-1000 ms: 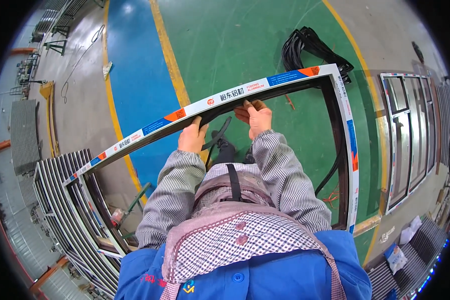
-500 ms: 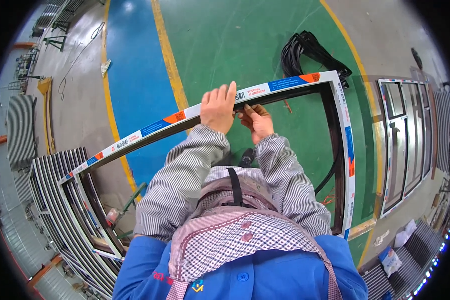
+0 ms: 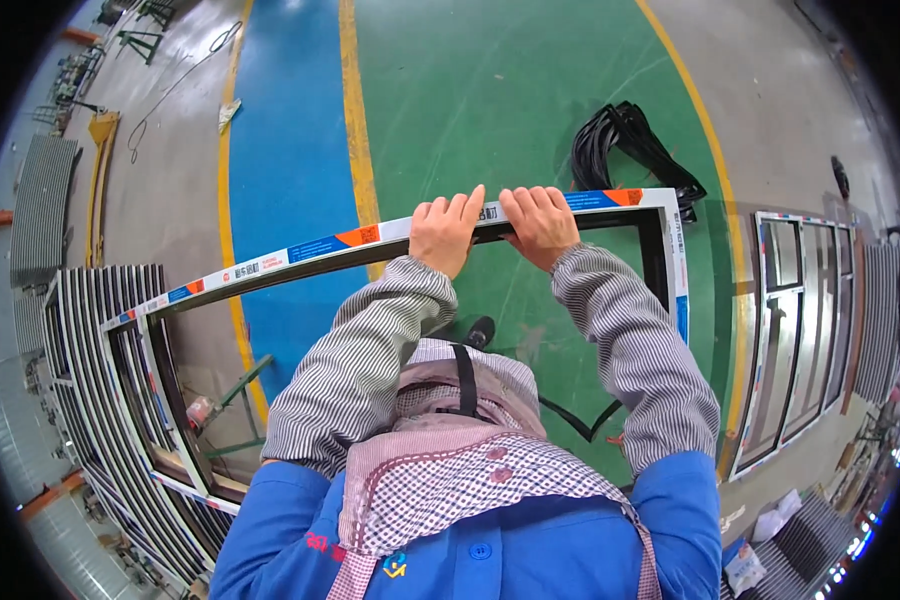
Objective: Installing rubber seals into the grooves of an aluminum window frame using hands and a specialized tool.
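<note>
A window frame [image 3: 395, 230] of dark metal profile, its top face covered in white, blue and orange film, stands in front of me. My left hand [image 3: 443, 236] is closed over the far rail near its middle. Just to the right, my right hand [image 3: 542, 226] grips the same rail, fingers over the top. Their thumbs and the rail's underside are mostly hidden. Below the rail, a black strip [image 3: 592, 432] lies bent near the floor beside my right sleeve; where it leads is hidden behind the arm.
Beyond the frame's right corner, a coil of black strip [image 3: 610, 130] rests on the green floor [image 3: 490, 100]. More frames [image 3: 800, 330] lean at the right. Several stacked frames [image 3: 80, 400] stand close at the left, near a green metal stand [image 3: 235, 400]. A yellow hand truck [image 3: 100, 190] is farther left.
My right hand has come up from the rail's inner side and now grips over its top. The rail sits lower in view. The black strip at the right hangs lower.
</note>
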Tool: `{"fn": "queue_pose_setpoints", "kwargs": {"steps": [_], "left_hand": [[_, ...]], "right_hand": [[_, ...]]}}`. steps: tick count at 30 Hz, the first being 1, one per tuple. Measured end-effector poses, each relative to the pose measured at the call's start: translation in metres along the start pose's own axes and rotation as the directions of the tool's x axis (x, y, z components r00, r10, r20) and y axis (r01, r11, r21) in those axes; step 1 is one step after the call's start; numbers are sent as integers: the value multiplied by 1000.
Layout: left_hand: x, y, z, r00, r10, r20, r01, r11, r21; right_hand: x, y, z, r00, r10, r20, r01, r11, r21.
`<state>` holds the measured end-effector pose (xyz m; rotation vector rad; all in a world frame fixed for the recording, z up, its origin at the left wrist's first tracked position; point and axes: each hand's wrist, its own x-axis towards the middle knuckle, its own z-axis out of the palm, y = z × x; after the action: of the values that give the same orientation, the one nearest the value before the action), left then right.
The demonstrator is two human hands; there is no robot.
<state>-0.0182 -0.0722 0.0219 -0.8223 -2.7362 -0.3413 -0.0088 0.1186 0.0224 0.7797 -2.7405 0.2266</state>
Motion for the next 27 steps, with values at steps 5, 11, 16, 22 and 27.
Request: {"fn": "queue_pose_setpoints", "kwargs": {"steps": [5, 11, 16, 22, 27], "left_hand": [[-2, 3, -9, 998, -65, 12, 66, 998, -23], [10, 15, 12, 998, 54, -33, -49, 987, 156], [7, 15, 15, 987, 32, -156, -25, 999, 46], [5, 22, 24, 978, -89, -189, 106, 991, 84], [-39, 32, 5, 947, -36, -320, 7, 996, -90]], "right_hand": [[9, -5, -6, 999, 40, -25, -38, 998, 53], [0, 4, -1, 1000, 11, 2, -11, 999, -34], [-4, 10, -13, 998, 44, 54, -45, 999, 11], [3, 12, -11, 1000, 6, 24, -6, 1000, 20], [1, 6, -17, 992, 59, 107, -54, 997, -51]]}}
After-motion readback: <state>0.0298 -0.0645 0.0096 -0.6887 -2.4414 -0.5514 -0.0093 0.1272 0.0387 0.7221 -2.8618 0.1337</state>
